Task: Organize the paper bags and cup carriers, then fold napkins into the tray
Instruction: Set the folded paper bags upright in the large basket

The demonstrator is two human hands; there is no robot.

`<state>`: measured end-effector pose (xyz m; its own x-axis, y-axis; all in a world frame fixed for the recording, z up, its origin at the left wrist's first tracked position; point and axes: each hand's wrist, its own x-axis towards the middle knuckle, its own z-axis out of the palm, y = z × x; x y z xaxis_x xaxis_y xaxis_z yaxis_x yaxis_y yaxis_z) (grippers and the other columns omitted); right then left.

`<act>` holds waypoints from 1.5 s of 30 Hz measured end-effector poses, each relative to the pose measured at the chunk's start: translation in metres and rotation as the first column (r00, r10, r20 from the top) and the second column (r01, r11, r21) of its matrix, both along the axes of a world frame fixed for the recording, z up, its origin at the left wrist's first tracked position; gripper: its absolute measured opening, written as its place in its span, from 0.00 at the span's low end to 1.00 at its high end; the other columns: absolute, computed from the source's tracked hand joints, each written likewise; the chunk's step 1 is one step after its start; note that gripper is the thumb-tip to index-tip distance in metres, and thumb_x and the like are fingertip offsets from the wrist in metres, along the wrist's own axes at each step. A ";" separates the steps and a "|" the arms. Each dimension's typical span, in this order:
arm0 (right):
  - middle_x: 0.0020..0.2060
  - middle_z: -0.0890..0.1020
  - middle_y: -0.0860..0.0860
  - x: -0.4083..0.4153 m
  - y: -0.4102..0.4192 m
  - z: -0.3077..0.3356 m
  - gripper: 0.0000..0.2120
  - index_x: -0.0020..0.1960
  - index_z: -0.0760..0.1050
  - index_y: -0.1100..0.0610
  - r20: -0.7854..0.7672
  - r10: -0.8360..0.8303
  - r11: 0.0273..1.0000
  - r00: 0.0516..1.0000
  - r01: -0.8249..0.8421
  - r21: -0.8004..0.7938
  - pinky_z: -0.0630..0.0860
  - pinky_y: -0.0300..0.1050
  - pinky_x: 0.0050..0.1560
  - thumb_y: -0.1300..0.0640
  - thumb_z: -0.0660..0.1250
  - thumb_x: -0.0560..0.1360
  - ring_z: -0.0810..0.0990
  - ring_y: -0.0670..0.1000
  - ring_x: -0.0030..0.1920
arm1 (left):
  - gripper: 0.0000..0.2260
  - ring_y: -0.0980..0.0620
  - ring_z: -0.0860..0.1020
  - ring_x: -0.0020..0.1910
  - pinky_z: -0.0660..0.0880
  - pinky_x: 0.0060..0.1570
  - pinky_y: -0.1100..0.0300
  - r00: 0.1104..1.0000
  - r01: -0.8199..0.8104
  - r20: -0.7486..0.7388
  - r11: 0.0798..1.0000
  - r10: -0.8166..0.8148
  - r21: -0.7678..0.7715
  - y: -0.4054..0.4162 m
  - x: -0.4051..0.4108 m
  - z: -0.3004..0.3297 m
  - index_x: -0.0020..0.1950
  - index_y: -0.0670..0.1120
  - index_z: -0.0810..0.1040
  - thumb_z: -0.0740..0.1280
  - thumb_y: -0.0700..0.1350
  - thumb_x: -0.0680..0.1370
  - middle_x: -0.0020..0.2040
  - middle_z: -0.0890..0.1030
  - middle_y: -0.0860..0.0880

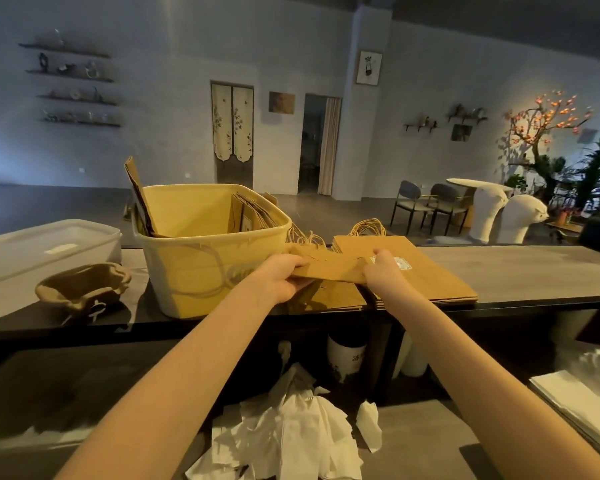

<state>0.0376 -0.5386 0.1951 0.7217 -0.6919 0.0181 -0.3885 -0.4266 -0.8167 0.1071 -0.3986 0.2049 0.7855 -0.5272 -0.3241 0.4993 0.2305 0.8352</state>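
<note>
Head view: both arms stretched over dark counter (499,271). Left hand (279,275) curled round left end of flat brown paper bag (329,268), thumb on top, fingers underneath. Right hand (385,271) pinching same bag near its middle, fingers bent down onto paper. Bag lifted slightly, lying across stack of paper bags (426,278) on counter, twine handles pointing away. Just left of stack, touching distance from left hand, yellow bin (187,258) with more bags standing upright against far right wall and cardboard piece at far left. Pulp cup carrier (84,285) left of bin, in front of clear lidded tub (32,258). Crumpled white napkins (291,434) heaped on lower shelf below, between forearms
</note>
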 end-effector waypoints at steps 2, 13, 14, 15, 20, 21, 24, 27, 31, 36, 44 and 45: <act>0.68 0.66 0.60 -0.009 0.006 0.006 0.23 0.75 0.53 0.60 -0.091 0.053 0.998 0.994 -0.056 -0.034 0.70 0.49 0.60 0.62 0.53 0.81 0.68 0.59 0.66 | 0.16 0.43 0.73 0.62 0.74 0.49 0.52 0.985 0.052 0.155 0.989 -0.073 0.135 0.000 -0.001 0.007 0.67 0.41 0.68 0.59 0.34 0.80 0.62 0.74 0.41; 0.76 0.50 0.50 -0.030 0.018 0.044 0.26 0.75 0.53 0.51 0.079 0.245 0.594 0.966 -0.086 -0.800 0.46 0.53 0.74 0.49 0.56 0.80 0.47 0.54 0.76 | 0.14 0.51 0.76 0.53 0.75 0.53 0.57 0.287 -0.323 0.876 0.821 -0.388 0.470 0.016 -0.008 0.065 0.64 0.44 0.75 0.63 0.40 0.78 0.53 0.78 0.48; 0.76 0.52 0.50 -0.029 0.017 0.049 0.26 0.75 0.54 0.51 0.064 0.264 0.517 0.962 -0.085 -0.851 0.44 0.54 0.74 0.48 0.56 0.80 0.46 0.55 0.76 | 0.14 0.51 0.77 0.53 0.75 0.55 0.55 0.249 -0.365 0.896 0.822 -0.368 0.438 0.020 -0.008 0.071 0.64 0.44 0.75 0.64 0.41 0.78 0.53 0.78 0.48; 0.76 0.55 0.50 -0.028 0.016 0.055 0.26 0.75 0.55 0.51 0.060 0.276 0.453 0.959 -0.075 -0.888 0.44 0.55 0.74 0.48 0.57 0.80 0.47 0.55 0.76 | 0.14 0.51 0.77 0.53 0.75 0.55 0.55 0.214 -0.403 0.913 0.820 -0.348 0.407 0.024 -0.007 0.078 0.63 0.45 0.76 0.65 0.41 0.77 0.54 0.79 0.48; 0.70 0.67 0.53 -0.023 0.015 0.080 0.30 0.74 0.58 0.53 0.121 0.242 0.321 0.963 0.038 -0.946 0.51 0.54 0.73 0.45 0.63 0.77 0.61 0.56 0.72 | 0.13 0.52 0.76 0.55 0.73 0.58 0.53 0.128 -0.515 0.943 0.792 -0.308 0.328 0.047 0.001 0.104 0.62 0.47 0.77 0.65 0.40 0.77 0.56 0.80 0.48; 0.67 0.70 0.52 -0.022 0.016 0.085 0.28 0.73 0.60 0.52 0.103 0.231 0.294 0.967 0.031 -0.955 0.56 0.53 0.72 0.45 0.62 0.77 0.65 0.55 0.70 | 0.13 0.51 0.76 0.56 0.73 0.58 0.53 0.113 -0.530 0.947 0.788 -0.302 0.314 0.051 0.003 0.107 0.61 0.48 0.78 0.64 0.40 0.77 0.56 0.80 0.48; 0.60 0.76 0.50 -0.019 0.023 0.099 0.20 0.68 0.66 0.52 0.041 0.247 0.272 0.968 -0.029 -0.962 0.70 0.47 0.60 0.46 0.61 0.78 0.75 0.52 0.59 | 0.12 0.51 0.76 0.56 0.72 0.56 0.56 0.064 -0.592 0.960 0.764 -0.271 0.255 0.061 0.008 0.110 0.60 0.47 0.79 0.63 0.40 0.78 0.57 0.80 0.47; 0.54 0.80 0.51 -0.015 0.033 0.109 0.17 0.65 0.69 0.53 -0.008 0.260 0.278 0.965 -0.083 -0.957 0.73 0.43 0.48 0.47 0.59 0.79 0.79 0.52 0.53 | 0.11 0.50 0.76 0.56 0.72 0.55 0.58 0.064 -0.619 0.974 0.757 -0.216 0.209 0.070 0.016 0.107 0.59 0.45 0.79 0.64 0.40 0.78 0.56 0.80 0.46; 0.51 0.81 0.51 -0.005 0.040 0.114 0.15 0.63 0.71 0.53 -0.059 0.270 0.259 0.961 -0.132 -0.957 0.72 0.42 0.45 0.48 0.57 0.80 0.80 0.52 0.49 | 0.09 0.50 0.77 0.55 0.74 0.54 0.58 -0.012 -0.679 0.994 0.730 -0.110 0.073 0.084 0.025 0.099 0.56 0.47 0.80 0.67 0.42 0.76 0.55 0.81 0.47; 0.47 0.77 0.47 0.019 0.043 0.115 0.14 0.60 0.75 0.52 0.011 0.402 0.578 0.916 -0.244 -0.779 0.72 0.40 0.44 0.48 0.57 0.80 0.76 0.47 0.44 | 0.16 0.49 0.70 0.67 0.70 0.61 0.56 -0.077 -0.732 0.989 0.680 -0.130 0.032 0.095 0.043 0.096 0.65 0.48 0.73 0.66 0.45 0.77 0.68 0.72 0.48; 0.47 0.79 0.54 0.089 0.061 0.116 0.18 0.57 0.76 0.60 0.224 0.361 0.906 0.905 -0.283 -0.316 0.73 0.45 0.50 0.48 0.57 0.80 0.77 0.52 0.47 | 0.09 0.54 0.77 0.42 0.73 0.42 0.63 0.044 -0.646 0.999 0.763 0.025 0.010 0.101 0.066 0.074 0.51 0.45 0.77 0.58 0.44 0.81 0.45 0.80 0.48; 0.47 0.78 0.54 0.100 0.065 0.116 0.18 0.56 0.76 0.61 0.230 0.344 0.916 0.910 -0.272 -0.294 0.73 0.45 0.50 0.48 0.57 0.80 0.77 0.52 0.47 | 0.09 0.54 0.78 0.41 0.74 0.43 0.61 0.087 -0.635 0.996 0.771 0.024 0.036 0.101 0.069 0.071 0.50 0.46 0.76 0.57 0.44 0.81 0.41 0.80 0.50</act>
